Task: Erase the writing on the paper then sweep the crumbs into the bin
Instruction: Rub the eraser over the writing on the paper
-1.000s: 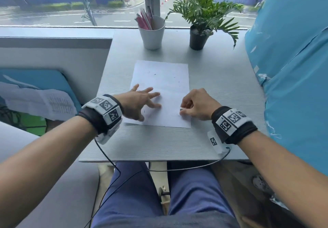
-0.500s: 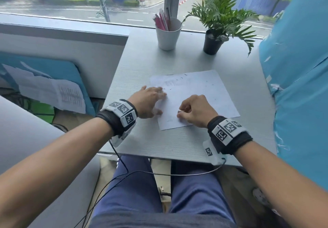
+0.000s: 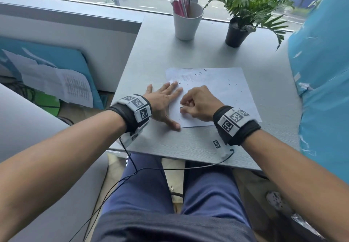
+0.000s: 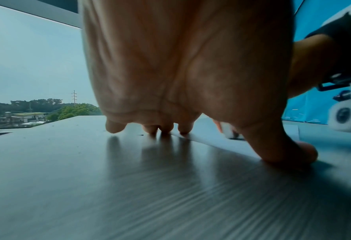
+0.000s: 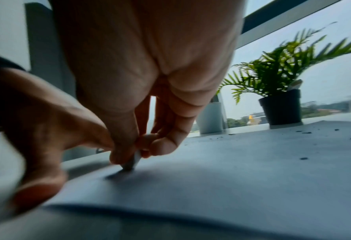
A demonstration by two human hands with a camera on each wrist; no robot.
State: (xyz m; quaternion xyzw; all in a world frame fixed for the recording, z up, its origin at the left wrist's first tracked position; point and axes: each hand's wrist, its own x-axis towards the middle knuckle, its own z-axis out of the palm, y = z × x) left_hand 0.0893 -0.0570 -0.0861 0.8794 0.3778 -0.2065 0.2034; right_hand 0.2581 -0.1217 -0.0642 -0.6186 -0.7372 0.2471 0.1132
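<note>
A white sheet of paper (image 3: pixel 222 89) lies turned at an angle on the grey table (image 3: pixel 156 57). Faint pencil writing sits near its far left corner, and dark eraser crumbs (image 3: pixel 232 84) are scattered over it. My left hand (image 3: pixel 162 102) lies flat with spread fingers, pressing the paper's left edge; its thumb (image 4: pixel 281 151) rests at the near corner. My right hand (image 3: pixel 196 104) pinches a small white eraser (image 5: pixel 134 162) between thumb and fingers, its tip on the paper (image 5: pixel 231 170). The eraser (image 3: pixel 182 106) barely shows in the head view. No bin is in view.
A white cup with pink pens (image 3: pixel 187 23) and a potted plant (image 3: pixel 238 32) stand at the table's far edge by the window. A blue covered object (image 3: pixel 321 83) rises along the right side. Papers on a blue board (image 3: pixel 56 83) lean at the left, below table level.
The paper has been rotated clockwise under both hands, its long side now running left to right. My left hand shifted to its left edge. The head view swung left.
</note>
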